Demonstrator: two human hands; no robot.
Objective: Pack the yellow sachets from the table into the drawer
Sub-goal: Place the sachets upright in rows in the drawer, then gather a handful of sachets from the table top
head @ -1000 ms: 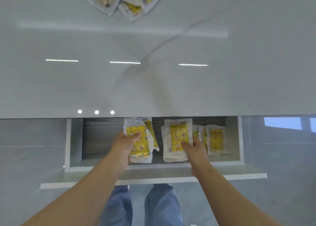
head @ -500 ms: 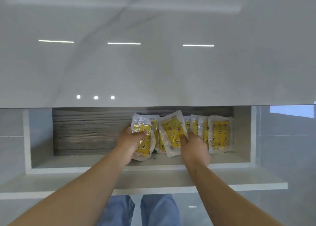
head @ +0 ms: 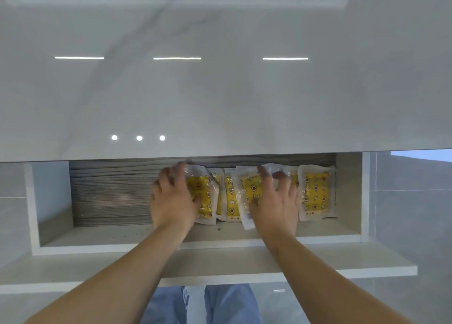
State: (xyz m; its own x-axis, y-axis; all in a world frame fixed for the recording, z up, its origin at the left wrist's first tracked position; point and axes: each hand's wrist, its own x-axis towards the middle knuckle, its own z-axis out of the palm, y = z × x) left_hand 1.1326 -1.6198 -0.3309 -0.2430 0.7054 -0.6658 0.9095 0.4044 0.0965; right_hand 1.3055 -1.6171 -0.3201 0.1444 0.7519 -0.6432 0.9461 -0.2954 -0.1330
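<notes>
Yellow sachets (head: pixel 315 194) lie in an overlapping row across the right half of the open drawer (head: pixel 195 247), below the front edge of the table top (head: pixel 220 98). The left half of the drawer shows only its grey ribbed liner (head: pixel 110 194).

Hands: the left hand (head: pixel 173 201) rests against the leftmost sachet (head: pixel 203 196), fingers extended along its left edge and thumb across its face. The fingers are blurred, but nothing shows them curled round the packet. The right hand (head: pixel 276 206) is spread wide over the middle sachet (head: pixel 249 186), fingers straight and apart, at or just above its surface; it grips nothing.

Step in hand, as judged: placement of the current pair. Both packets are down in the drawer, and the hands appear to be either squaring them into the row or letting go.

Alignment: the middle sachet sits tilted, its lower corner overhanging the row toward the drawer front. The rightmost packet sits straight near the right wall.

Next move, as judged: press the tilted packet flat and in line, lift both hands out over the front rim, and reach to the table for further sachets. Whether any are left there cannot be told; the part of the table in view shows none.

Risk: a loosely overlapped packet could slide or lift as the hands withdraw.
</notes>
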